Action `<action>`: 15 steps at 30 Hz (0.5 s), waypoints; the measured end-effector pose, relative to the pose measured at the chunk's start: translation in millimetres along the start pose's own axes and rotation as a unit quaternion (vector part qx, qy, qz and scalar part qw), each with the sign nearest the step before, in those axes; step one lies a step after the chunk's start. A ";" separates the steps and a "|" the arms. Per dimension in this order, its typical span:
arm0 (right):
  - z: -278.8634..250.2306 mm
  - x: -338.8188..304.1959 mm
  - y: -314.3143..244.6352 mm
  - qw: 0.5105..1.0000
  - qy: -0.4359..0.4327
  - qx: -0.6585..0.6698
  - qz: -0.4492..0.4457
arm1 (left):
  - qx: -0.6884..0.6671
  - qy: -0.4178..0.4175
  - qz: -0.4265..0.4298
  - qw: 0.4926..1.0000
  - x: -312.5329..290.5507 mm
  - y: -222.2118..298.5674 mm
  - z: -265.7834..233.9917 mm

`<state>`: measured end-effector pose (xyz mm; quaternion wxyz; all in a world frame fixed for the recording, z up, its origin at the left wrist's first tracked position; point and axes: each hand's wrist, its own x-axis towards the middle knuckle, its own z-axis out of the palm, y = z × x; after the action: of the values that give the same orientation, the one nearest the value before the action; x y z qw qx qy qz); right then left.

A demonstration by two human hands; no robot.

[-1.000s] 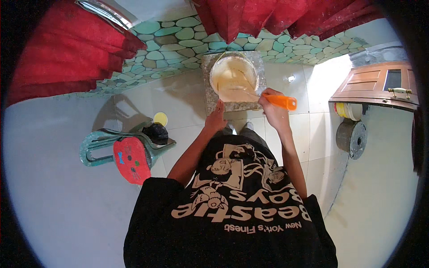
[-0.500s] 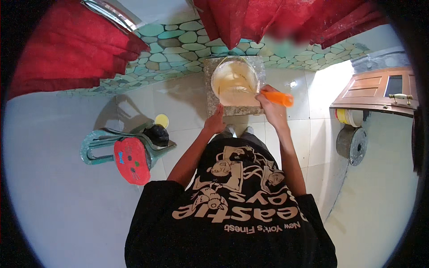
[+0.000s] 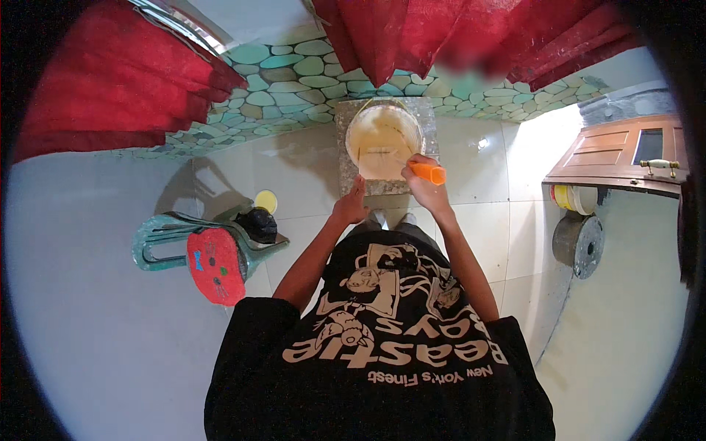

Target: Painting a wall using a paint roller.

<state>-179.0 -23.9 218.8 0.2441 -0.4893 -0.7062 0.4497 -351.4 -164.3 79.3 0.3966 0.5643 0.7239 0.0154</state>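
A round bucket (image 3: 419, 132) with pale cream stuff inside stands in front of me. Over its near rim lies a flat beige board (image 3: 379, 167). My left hand (image 3: 351, 203) is closed at the board's near left corner, fingers pointing away from me. In my right hand (image 3: 426, 192) is a tool with a thick orange handle (image 3: 428, 173), gripped at the board's right side. The tool's working end is too small and hidden to name, close to the board's surface.
Beneath the bucket is a speckled stone-like block (image 3: 347, 165). A green chair (image 3: 158, 242) with a red seat and a black bag (image 3: 257, 224) stand left. Near a yellow lid (image 3: 265, 201) runs the stone-patterned wall (image 3: 279, 81). Right are a grey spool (image 3: 577, 245) and a wooden door (image 3: 603, 147).
My right hand has moved left along the board with the orange-handled tool, whose handle now tilts more toward me. The left hand stays nearly in place at the board's corner.
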 end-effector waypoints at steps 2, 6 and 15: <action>7.9 9.1 6.7 0.999 -0.006 0.012 -0.042 | -0.006 -0.002 -0.008 1.000 0.2 -0.9 1.1; -6.0 14.0 3.7 0.998 -0.006 0.065 -0.013 | -0.008 0.019 0.012 1.000 8.9 -12.3 18.6; -82.2 -30.6 -92.9 0.996 -0.032 0.072 0.049 | -0.020 -0.001 -0.020 1.000 -1.7 -3.6 6.5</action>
<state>-146.0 -30.0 342.0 0.2336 -0.4896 -0.6551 0.5259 -350.3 -169.8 74.1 0.4087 0.5418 0.7341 0.0217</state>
